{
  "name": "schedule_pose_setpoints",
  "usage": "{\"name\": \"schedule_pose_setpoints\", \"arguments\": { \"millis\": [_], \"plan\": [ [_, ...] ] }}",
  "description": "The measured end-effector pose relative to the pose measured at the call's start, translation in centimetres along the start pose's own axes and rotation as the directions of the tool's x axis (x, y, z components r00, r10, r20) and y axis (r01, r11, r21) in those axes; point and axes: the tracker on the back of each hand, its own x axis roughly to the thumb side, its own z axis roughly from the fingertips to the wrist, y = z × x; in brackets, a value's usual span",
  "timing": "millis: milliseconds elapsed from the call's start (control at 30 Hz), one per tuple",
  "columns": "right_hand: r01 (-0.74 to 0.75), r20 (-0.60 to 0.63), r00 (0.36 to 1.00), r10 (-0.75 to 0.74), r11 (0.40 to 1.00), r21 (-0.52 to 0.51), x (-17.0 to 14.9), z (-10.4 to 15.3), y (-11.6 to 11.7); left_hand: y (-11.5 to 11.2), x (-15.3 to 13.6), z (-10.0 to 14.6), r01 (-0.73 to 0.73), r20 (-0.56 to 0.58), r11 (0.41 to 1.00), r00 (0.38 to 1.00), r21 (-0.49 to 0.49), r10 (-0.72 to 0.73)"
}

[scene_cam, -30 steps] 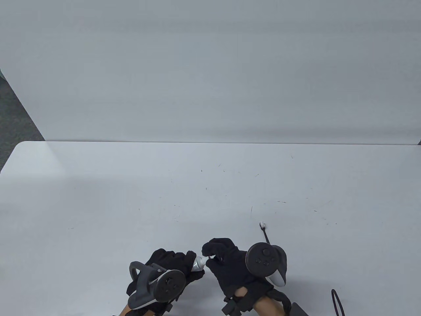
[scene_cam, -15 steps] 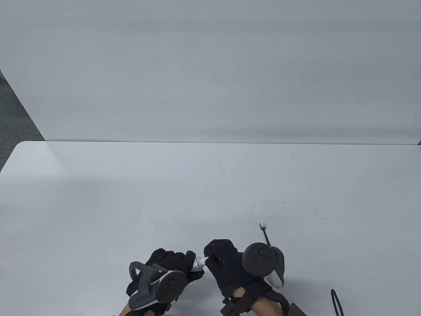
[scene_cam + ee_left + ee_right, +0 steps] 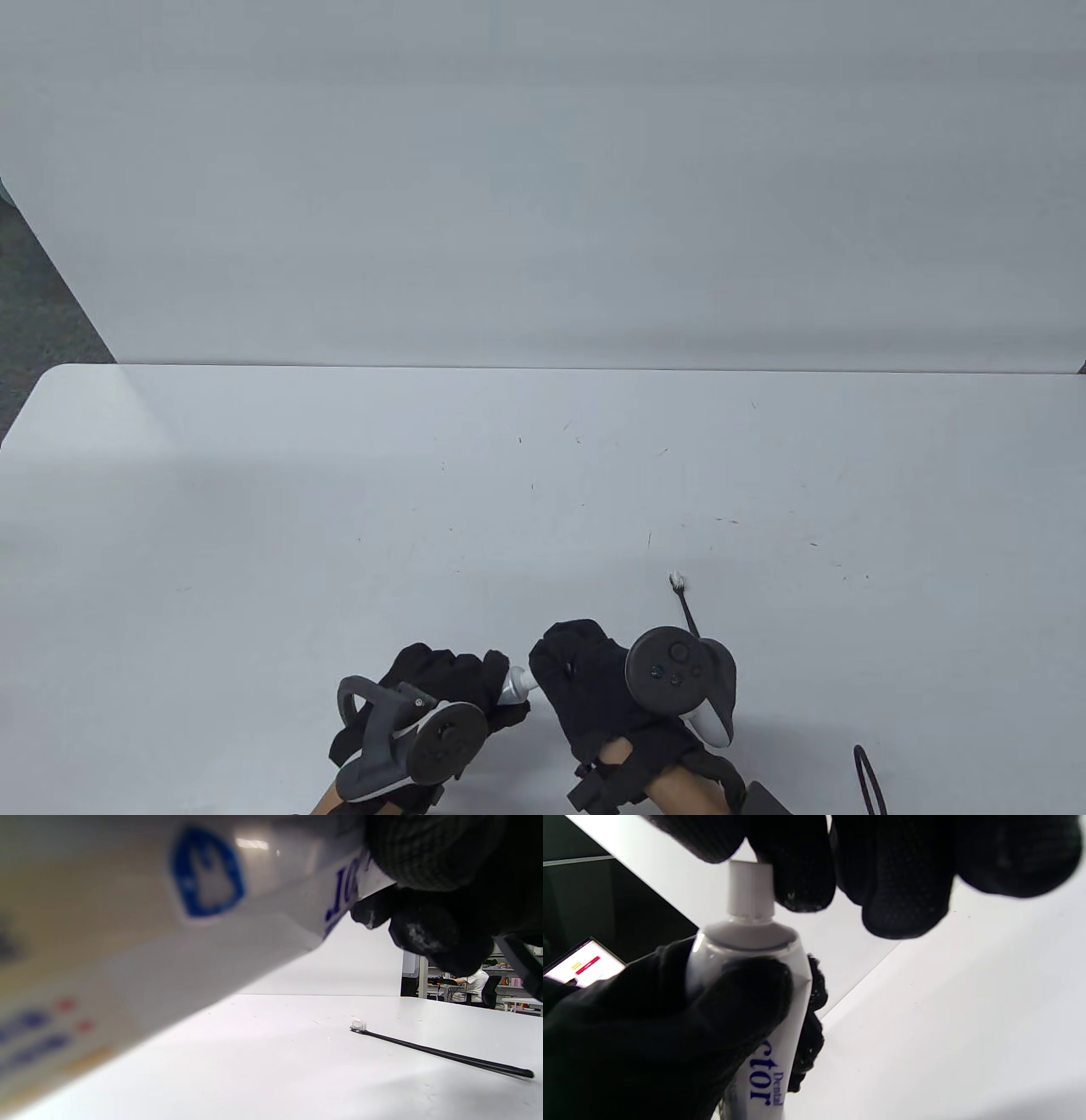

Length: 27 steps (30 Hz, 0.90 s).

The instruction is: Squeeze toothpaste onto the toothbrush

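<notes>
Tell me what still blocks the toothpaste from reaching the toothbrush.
The white screw cap is still on the white toothpaste tube, pinched by the right hand while the left hand grips the tube. The black toothbrush lies apart on the table, untouched.

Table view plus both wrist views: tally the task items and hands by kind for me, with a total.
Toothpaste tubes: 1, white tube with white cap, gripped by left hand
Toothbrushes: 1, black toothbrush lying on the table
Gloved hands: 2, right hand pinches the cap
Total: 4
</notes>
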Motion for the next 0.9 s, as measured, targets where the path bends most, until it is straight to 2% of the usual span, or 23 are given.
{"name": "schedule_pose_setpoints", "arguments": {
  "millis": [100, 133, 200, 300, 367, 467, 500, 567, 633, 700, 767, 900],
  "plan": [
    [0.097, -0.007, 0.995, -0.097, 0.994, 0.042, -0.34, -0.06, 0.07, 0.00, -0.17, 0.00, 0.003, -0.004, 1.000, 1.000, 0.001, -0.003],
    [0.123, 0.003, 0.992, -0.124, 0.989, 0.087, -0.19, -0.16, 0.29, 0.02, -0.30, -0.02, 0.005, -0.008, 1.000, 1.000, 0.002, -0.005],
    [0.107, 0.029, 0.993, -0.111, 0.988, 0.113, 0.19, -0.17, 0.63, 0.02, -0.42, -0.04, 0.004, -0.011, 1.000, 1.000, 0.004, -0.004],
    [-0.001, 0.033, 0.999, 0.001, 1.000, -0.003, 0.60, -0.01, 0.64, -0.09, -0.22, -0.01, 0.018, -0.003, 1.000, 1.000, -0.003, -0.018],
    [-0.036, 0.000, 0.999, 0.036, 0.999, -0.041, 0.39, 0.10, 0.37, -0.14, -0.10, -0.05, 0.003, -0.003, 1.000, 1.000, -0.006, -0.003],
    [0.017, 0.006, 1.000, -0.017, 1.000, -0.006, 0.04, 0.12, 0.23, -0.14, -0.10, -0.07, 0.009, -0.004, 1.000, 1.000, -0.005, -0.009],
    [0.072, 0.012, 0.997, -0.072, 0.996, 0.050, 0.02, 0.00, 0.39, -0.14, -0.16, -0.07, 0.012, -0.005, 1.000, 1.000, -0.005, -0.012],
    [0.101, 0.018, 0.995, -0.103, 0.991, 0.086, 0.20, -0.10, 0.68, -0.13, -0.30, -0.09, 0.011, -0.009, 1.000, 1.000, -0.004, -0.011],
    [0.042, 0.027, 0.999, -0.044, 0.997, 0.065, 0.44, -0.05, 0.89, -0.12, -0.30, -0.08, 0.012, -0.003, 1.000, 1.000, -0.004, -0.012],
    [-0.027, 0.035, 0.999, 0.028, 0.999, -0.021, 0.53, -0.03, 0.66, -0.18, 0.02, -0.08, 0.030, 0.006, 1.000, 1.000, -0.008, -0.029],
    [-0.076, 0.034, 0.996, 0.078, 0.995, -0.059, 0.43, 0.09, 0.37, -0.18, 0.22, -0.11, 0.016, 0.008, 1.000, 1.000, -0.013, -0.016],
    [-0.041, 0.056, 0.998, 0.041, 0.999, -0.010, 0.40, 0.17, 0.50, -0.08, 0.01, -0.08, 0.017, -0.001, 1.000, 1.000, -0.006, -0.017]
  ]
}}
